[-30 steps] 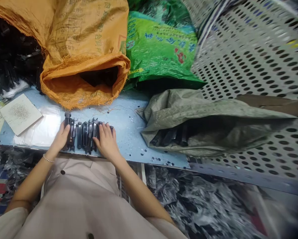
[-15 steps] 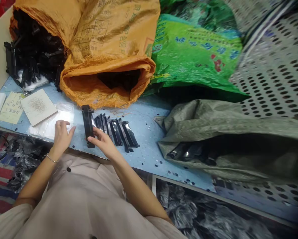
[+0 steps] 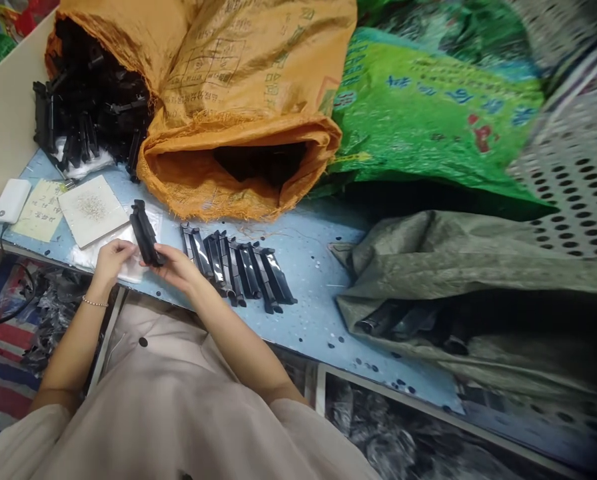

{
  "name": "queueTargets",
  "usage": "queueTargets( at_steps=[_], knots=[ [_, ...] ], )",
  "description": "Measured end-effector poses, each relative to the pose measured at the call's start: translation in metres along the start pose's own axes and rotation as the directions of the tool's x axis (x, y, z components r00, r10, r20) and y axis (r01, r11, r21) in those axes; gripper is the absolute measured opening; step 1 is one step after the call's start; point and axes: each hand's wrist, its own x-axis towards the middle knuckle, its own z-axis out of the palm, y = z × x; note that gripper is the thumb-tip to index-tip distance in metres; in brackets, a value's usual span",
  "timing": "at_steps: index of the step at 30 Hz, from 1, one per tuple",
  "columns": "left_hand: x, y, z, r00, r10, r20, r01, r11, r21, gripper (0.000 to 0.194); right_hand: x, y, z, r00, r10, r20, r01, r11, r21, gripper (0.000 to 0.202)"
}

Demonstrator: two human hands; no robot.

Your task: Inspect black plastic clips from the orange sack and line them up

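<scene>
A long black plastic part [image 3: 145, 233] stands tilted in my right hand [image 3: 174, 267], whose fingers close on its lower end. Just left of it, over the clear plastic bags [image 3: 91, 253], my left hand [image 3: 112, 261] has its thumb and fingers pinched together; whatever is between them is too small to make out. Several black parts [image 3: 248, 270] lie side by side in a row on the blue table [image 3: 313, 267], to the right of my right hand. Behind my left hand, a square white tile [image 3: 93, 210] rests partly on the clear bags.
An orange sack [image 3: 238, 200] lies open at the back, beside a pile of black parts [image 3: 86, 100]. Green sacks [image 3: 428, 120] are behind. At the right, a grey-green sack [image 3: 418, 250] holds black parts. A white device [image 3: 11, 201] and a paper note [image 3: 41, 217] lie left.
My right hand has lifted the black part and brought it left, close to my left hand. My left hand's fingers have drawn together. The view has shifted a little.
</scene>
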Motion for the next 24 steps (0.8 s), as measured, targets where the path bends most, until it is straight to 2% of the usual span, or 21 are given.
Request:
queueTargets(
  at_steps=[2,3,4,5,7,9,11,12,14,16,18,20,21,22,24],
  knots=[
    [-0.005,0.004,-0.009,0.988,0.15,-0.033,-0.144,0.98,0.139,0.017,0.002,0.0,-0.002,0.997,-0.027,-0.076,0.028,1.0,0.005,0.015],
    [-0.008,0.007,-0.013,0.971,0.24,-0.006,-0.23,0.938,0.258,0.01,-0.001,0.0,-0.004,0.993,-0.054,-0.1,0.054,0.999,-0.006,0.015],
    [-0.009,0.009,-0.017,0.948,0.314,0.058,-0.311,0.869,0.385,0.007,-0.007,-0.001,-0.006,0.99,-0.091,-0.111,0.089,0.996,-0.024,0.016],
    [-0.01,0.01,-0.02,0.923,0.356,0.142,-0.378,0.782,0.496,0.014,-0.015,-0.001,-0.008,0.986,-0.129,-0.107,0.125,0.991,-0.044,0.017],
    [-0.006,0.011,-0.023,0.893,0.361,0.271,-0.448,0.646,0.618,0.029,-0.032,0.0,-0.011,0.988,-0.148,-0.043,0.145,0.987,-0.062,0.023],
    [0.002,0.01,-0.025,0.896,0.332,0.293,-0.443,0.645,0.623,0.039,-0.045,0.006,-0.013,0.997,-0.036,0.064,0.039,0.999,-0.038,0.03],
    [0.008,0.011,-0.028,0.918,0.293,0.267,-0.396,0.711,0.581,0.049,-0.049,0.016,-0.015,0.977,0.144,0.156,-0.145,0.989,-0.003,0.035],
    [0.008,0.013,-0.03,0.927,0.273,0.256,-0.373,0.734,0.567,0.053,-0.048,0.022,-0.015,0.961,0.211,0.176,-0.217,0.976,0.016,0.035],
    [-0.001,0.019,-0.032,0.926,0.266,0.269,-0.376,0.724,0.578,0.06,-0.042,0.03,-0.016,0.949,0.266,0.167,-0.275,0.961,0.034,0.033],
    [-0.023,0.026,-0.03,0.875,0.317,0.365,-0.48,0.657,0.581,0.066,-0.035,0.035,-0.014,0.97,0.219,0.108,-0.219,0.976,-0.011,0.032],
    [-0.048,0.03,-0.022,0.767,0.371,0.524,-0.63,0.593,0.502,0.073,-0.031,0.037,-0.008,0.996,0.086,0.038,-0.08,0.987,-0.137,0.031],
    [-0.067,0.029,-0.01,0.659,0.386,0.646,-0.72,0.572,0.393,0.08,-0.031,0.039,0.0,0.997,-0.078,-0.013,0.07,0.947,-0.314,0.031],
    [-0.073,0.027,-0.004,0.634,0.382,0.673,-0.732,0.575,0.364,0.082,-0.033,0.039,0.004,0.987,-0.157,-0.018,0.135,0.899,-0.417,0.031],
    [-0.077,0.026,0.0,0.629,0.377,0.68,-0.731,0.583,0.353,0.083,-0.037,0.04,0.008,0.974,-0.226,0.0,0.193,0.831,-0.521,0.033],
    [-0.081,0.028,-0.001,0.65,0.381,0.658,-0.713,0.605,0.354,0.08,-0.046,0.039,0.014,0.946,-0.302,0.121,0.299,0.661,-0.689,0.04]
  ],
)
